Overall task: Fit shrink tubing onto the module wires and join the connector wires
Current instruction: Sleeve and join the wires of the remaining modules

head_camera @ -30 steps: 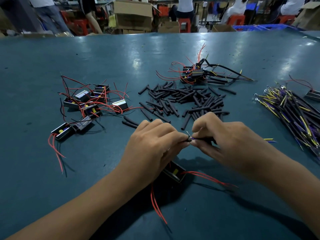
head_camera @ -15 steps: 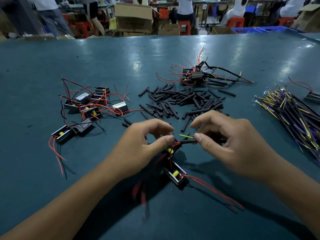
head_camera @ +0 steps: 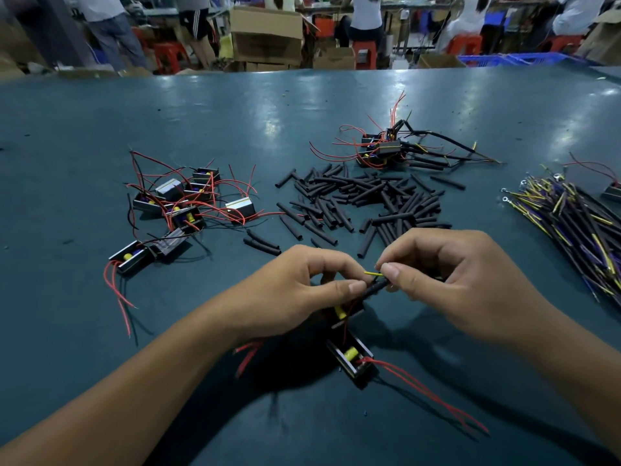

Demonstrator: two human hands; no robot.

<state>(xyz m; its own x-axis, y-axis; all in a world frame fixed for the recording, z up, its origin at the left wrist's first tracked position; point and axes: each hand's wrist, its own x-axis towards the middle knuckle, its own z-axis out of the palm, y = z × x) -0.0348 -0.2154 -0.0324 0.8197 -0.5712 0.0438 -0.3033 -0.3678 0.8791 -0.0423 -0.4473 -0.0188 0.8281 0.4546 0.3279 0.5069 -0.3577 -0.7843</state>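
Shrink tubing (head_camera: 375,288), light and limp, sits mid-worktop at six o'clock from the loose pile (head_camera: 361,201), my left hand (head_camera: 295,294) pinching one end, right hand (head_camera: 447,280) fingers clamped on the yellow wire (head_camera: 373,273); I'd grip near the mouth.

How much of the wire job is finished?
Done: a small heap of joined modules beyond the loose shrink tubes. In hand: left hand and right hand pinch one black tube around a yellow wire. Left: eight or so bare modules.
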